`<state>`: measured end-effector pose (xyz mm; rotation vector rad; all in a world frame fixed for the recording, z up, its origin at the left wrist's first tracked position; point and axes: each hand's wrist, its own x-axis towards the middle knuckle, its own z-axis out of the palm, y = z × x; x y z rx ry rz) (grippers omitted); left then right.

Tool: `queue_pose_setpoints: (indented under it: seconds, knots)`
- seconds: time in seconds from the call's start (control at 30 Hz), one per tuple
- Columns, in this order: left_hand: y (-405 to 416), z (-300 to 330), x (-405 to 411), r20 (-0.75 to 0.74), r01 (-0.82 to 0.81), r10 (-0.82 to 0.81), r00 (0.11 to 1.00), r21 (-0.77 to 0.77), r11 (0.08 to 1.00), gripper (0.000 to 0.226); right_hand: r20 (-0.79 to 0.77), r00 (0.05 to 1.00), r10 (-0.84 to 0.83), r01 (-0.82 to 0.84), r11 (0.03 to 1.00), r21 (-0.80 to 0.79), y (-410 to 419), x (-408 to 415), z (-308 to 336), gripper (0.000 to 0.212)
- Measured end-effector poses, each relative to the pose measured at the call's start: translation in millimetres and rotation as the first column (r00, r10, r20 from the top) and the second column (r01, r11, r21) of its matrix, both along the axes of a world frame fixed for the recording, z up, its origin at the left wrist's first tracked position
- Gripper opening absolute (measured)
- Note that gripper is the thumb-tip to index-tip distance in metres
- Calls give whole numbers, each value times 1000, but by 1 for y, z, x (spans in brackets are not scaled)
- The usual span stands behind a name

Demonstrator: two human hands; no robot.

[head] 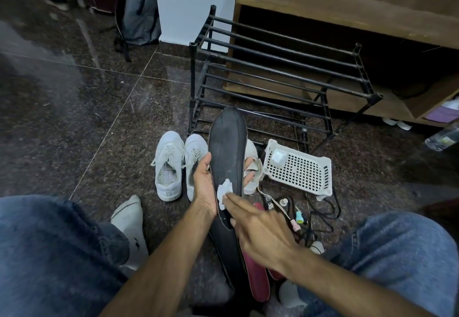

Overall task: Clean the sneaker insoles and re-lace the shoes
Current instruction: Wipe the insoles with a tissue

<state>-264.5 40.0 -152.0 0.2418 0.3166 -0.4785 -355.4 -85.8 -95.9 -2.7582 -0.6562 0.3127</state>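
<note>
Holding a long black foam insole (pixel 227 152) up over the dark speckled floor (pixel 74 117), the left hand (pixel 204 182) has its thumb on one edge and its fingers curled round the other. The right hand (pixel 258 229) presses a small crumpled white wipe (pixel 224 190) onto the insole with straight fingers. Two white lace-up sneakers (pixel 178 165) sit on the floor just behind, beside a white plastic basket (pixel 298 167).
</note>
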Motion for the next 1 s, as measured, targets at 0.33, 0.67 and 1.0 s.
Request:
queue_pose_setpoints:
  seconds: [0.33,0.67,1.0]
  knots:
    - [-6,8,-2,24,30,-33,999,94,995,62,45,999,-13,23,973,-230,10,54,10,56]
    - [-3,5,2,-16,38,-36,999,122,992,73,-44,987,155,-161,938,-306,-14,19,10,61]
    - [-1,11,2,-47,-10,17,999,140,990,59,-78,992,100,-117,956,-268,2,43,14,61]
